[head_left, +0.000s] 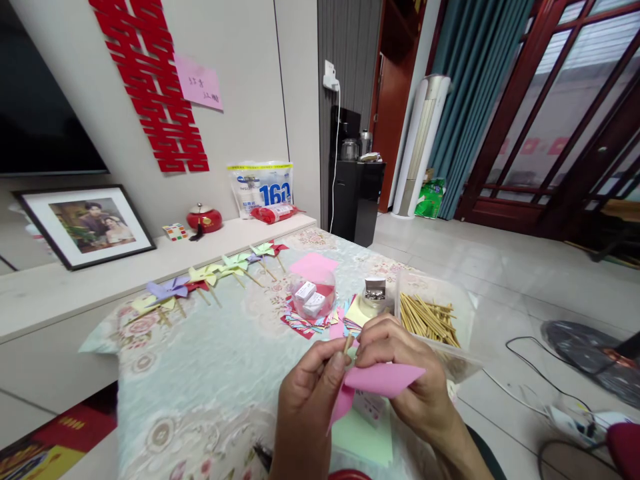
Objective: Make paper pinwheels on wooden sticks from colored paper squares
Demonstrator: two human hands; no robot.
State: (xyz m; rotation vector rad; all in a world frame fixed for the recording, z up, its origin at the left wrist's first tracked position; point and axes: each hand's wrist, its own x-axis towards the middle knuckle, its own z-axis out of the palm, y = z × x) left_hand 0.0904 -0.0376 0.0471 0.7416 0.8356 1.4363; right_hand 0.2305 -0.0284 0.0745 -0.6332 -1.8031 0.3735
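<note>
My left hand (315, 380) pinches a short wooden stick (348, 344) between thumb and forefinger. A pink paper pinwheel (383, 379) spreads below the stick, its folded blades partly covered by my fingers. My right hand (400, 360) closes on the pinwheel from the other side, fingertips near its middle. Where stick and paper meet is hidden by the fingers. Under both hands lies a pale green paper sheet (367, 437). Just beyond them sit a small round tub with a box of metal pins (375, 291) and a clear plastic box (470, 353) of wooden sticks (430, 319).
Finished pinwheels (205, 274) in several colours line the left back of the flowered tablecloth (200, 360). A clear round container (314, 293) holds small white boxes, with coloured paper scraps around it. A low cabinet (45, 300) carries a framed photo (87, 227) and a red pot (204, 219).
</note>
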